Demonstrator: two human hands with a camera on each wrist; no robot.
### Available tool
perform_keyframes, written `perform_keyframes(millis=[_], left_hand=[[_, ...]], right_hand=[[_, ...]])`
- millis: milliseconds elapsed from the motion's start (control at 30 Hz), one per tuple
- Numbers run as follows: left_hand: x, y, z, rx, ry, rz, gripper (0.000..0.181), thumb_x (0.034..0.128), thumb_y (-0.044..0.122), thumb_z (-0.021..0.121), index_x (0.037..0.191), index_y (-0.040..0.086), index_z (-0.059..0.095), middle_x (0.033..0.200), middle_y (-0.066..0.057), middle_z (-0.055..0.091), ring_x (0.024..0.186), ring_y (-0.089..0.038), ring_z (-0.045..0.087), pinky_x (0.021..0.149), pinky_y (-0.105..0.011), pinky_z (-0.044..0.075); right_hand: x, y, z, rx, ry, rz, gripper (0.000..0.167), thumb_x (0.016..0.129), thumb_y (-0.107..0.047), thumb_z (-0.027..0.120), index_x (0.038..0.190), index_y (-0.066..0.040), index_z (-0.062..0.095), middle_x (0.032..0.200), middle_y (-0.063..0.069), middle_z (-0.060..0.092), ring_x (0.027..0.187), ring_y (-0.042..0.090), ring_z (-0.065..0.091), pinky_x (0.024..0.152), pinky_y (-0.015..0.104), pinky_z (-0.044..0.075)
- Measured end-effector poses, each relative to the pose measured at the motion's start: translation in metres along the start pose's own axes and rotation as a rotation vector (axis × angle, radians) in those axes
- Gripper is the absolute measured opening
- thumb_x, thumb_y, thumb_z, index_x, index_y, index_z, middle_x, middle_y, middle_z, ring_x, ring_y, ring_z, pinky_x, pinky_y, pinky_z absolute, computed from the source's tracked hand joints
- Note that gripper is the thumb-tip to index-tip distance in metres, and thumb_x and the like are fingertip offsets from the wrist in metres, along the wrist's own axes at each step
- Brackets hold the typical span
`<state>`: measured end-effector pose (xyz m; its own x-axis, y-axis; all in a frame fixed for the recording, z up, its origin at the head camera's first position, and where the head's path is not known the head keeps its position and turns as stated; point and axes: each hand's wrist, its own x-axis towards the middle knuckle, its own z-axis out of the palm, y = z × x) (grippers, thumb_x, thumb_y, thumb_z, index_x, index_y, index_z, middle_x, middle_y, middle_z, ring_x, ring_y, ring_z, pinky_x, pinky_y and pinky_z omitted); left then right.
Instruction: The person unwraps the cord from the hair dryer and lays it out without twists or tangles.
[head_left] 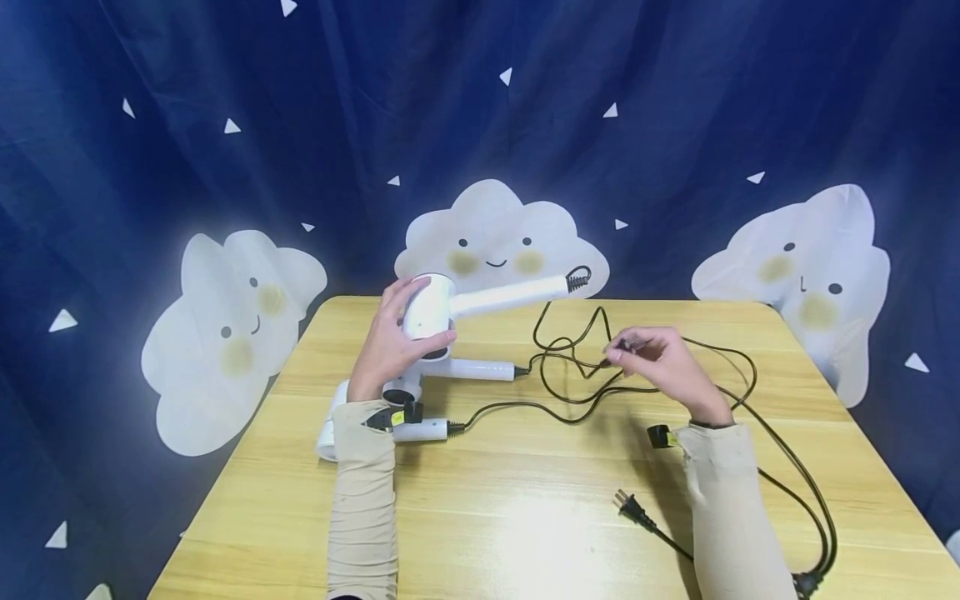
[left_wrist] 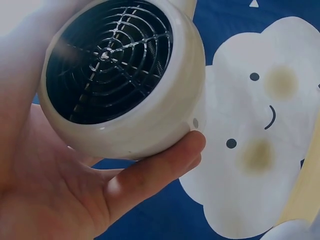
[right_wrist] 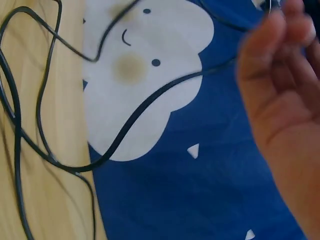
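Note:
My left hand point(head_left: 393, 333) grips a white hair dryer point(head_left: 506, 297) round its head, fingers on one side and thumb on the other. In the left wrist view, the round dark grille point(left_wrist: 110, 60) of this dryer faces the camera. The handle points right, with a black cord looping from its end. My right hand point(head_left: 663, 367) is raised over the right half of the table and pinches a black cord point(right_wrist: 145, 105) between thumb and fingers. What part of it sits at the fingertips is small and blurred.
Two more white hair dryers lie at the left, one with its handle point(head_left: 480, 370) under the held one, the other nearer point(head_left: 420, 430). Their black cords tangle across the wooden table point(head_left: 480, 517). A two-pin plug point(head_left: 636, 510) lies near the front, with another black plug point(head_left: 807, 582) at the front right.

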<state>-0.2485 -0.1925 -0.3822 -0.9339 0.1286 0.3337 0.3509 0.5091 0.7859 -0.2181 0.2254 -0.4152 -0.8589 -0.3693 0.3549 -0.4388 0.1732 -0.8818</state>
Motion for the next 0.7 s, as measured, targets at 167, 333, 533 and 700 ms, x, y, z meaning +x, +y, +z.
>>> perform_keyframes(millis=[167, 333, 533, 700], left_hand=[[0.000, 0.004, 0.002, -0.017, -0.003, 0.013, 0.087, 0.0729, 0.034, 0.093, 0.150, 0.031, 0.052, 0.165, -0.006, 0.033, 0.145, -0.035, 0.040, 0.113, -0.062, 0.041], [-0.001, 0.008, 0.005, -0.035, -0.013, 0.012, 0.086, 0.0727, 0.036, 0.093, 0.149, 0.034, 0.053, 0.165, -0.002, 0.034, 0.142, -0.034, 0.042, 0.111, -0.061, 0.042], [-0.002, 0.011, 0.006, -0.042, -0.032, 0.019, 0.085, 0.0726, 0.038, 0.093, 0.148, 0.036, 0.054, 0.165, 0.001, 0.034, 0.140, -0.030, 0.043, 0.109, -0.058, 0.044], [-0.008, 0.014, 0.005, -0.039, -0.044, 0.041, 0.085, 0.0732, 0.036, 0.092, 0.149, 0.035, 0.053, 0.166, 0.000, 0.034, 0.142, -0.030, 0.043, 0.109, -0.059, 0.044]], right_hand=[[0.003, -0.013, 0.019, -0.128, -0.246, 0.049, 0.008, 0.096, -0.010, 0.071, 0.103, -0.009, 0.075, 0.094, 0.016, 0.075, 0.079, 0.016, 0.072, 0.073, 0.029, 0.060], [0.008, -0.021, 0.038, -0.139, -0.394, 0.060, 0.016, 0.097, -0.014, 0.071, 0.112, -0.015, 0.071, 0.096, 0.011, 0.078, 0.081, 0.016, 0.073, 0.074, 0.030, 0.060], [0.012, -0.012, 0.048, -0.075, -0.419, 0.130, 0.028, 0.097, -0.012, 0.070, 0.122, -0.007, 0.059, 0.085, 0.018, 0.074, 0.072, 0.017, 0.071, 0.069, 0.032, 0.059], [0.014, 0.006, 0.046, -0.097, -0.365, 0.221, 0.027, 0.096, -0.014, 0.070, 0.117, -0.004, 0.058, 0.076, 0.010, 0.068, 0.069, 0.021, 0.066, 0.063, 0.029, 0.054]])
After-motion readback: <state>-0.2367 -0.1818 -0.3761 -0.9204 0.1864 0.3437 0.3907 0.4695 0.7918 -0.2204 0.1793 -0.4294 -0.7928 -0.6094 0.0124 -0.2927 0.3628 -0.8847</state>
